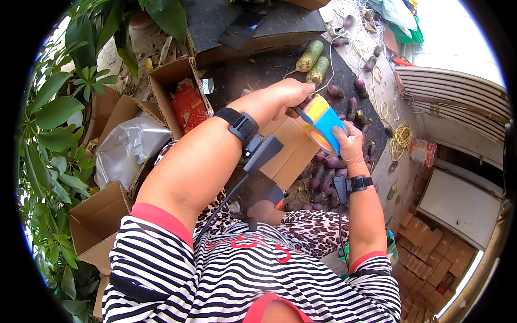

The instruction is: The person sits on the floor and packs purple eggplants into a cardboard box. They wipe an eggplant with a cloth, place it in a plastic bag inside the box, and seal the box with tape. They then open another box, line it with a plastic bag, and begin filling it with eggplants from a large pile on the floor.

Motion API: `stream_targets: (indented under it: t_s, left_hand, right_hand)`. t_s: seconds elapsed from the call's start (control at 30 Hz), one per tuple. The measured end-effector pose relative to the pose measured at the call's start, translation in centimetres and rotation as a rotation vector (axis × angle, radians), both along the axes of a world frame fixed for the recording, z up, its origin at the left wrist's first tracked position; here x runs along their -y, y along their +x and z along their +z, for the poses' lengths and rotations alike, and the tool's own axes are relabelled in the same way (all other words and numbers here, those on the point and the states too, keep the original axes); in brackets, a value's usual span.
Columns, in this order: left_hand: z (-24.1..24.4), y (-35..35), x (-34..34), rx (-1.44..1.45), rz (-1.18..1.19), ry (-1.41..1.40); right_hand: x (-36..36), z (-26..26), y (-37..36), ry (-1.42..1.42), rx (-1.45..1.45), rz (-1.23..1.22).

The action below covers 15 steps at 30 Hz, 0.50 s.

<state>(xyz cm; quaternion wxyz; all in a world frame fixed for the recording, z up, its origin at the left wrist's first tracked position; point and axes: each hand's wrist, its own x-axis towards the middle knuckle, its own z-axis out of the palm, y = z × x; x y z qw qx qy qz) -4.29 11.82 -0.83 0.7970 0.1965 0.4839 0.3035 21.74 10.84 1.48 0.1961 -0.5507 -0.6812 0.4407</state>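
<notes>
My right hand [349, 142] grips a blue and yellow packing tape dispenser [325, 125], thumb on its blue side. An orange-edged ring, likely the tape roll, shows low on the dispenser. At the dispenser's upper end is my left hand [294, 97], its fingers curled close against the front edge. Whether those fingers pinch a tape end is hidden. Beneath both hands a brown cardboard box [288, 155] stands before my legs, partly covered by the left forearm and the dispenser. Straps with small black devices sit on both wrists.
Purple-skinned root vegetables [323, 177] lie heaped right of the box, with two green radishes [311, 56] beyond. On the left stand an open carton [169, 78] with red packets, clear plastic bag [129, 147] and another open carton [99, 218]. A phone [240, 30] rests on a dark-topped box.
</notes>
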Motion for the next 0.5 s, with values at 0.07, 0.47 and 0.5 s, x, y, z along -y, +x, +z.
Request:
stream_targets:
  t_s: [0.07,0.47,0.5]
  left_hand:
    - [-0.8,-0.1,-0.1,0.084,0.018,-0.061]
    - [-2.7,2.1,-0.6,-0.226,0.026,0.100]
    - [-2.9,2.2,-0.8,-0.262,0.036,0.102]
  right_hand:
    - [0.1,0.1,-0.1,0.008,0.009,-0.002]
    - [0.2,0.4,-0.7,-0.022,0.022,-0.006]
    - [0.2,0.5,-0.8,-0.049,0.008,-0.016]
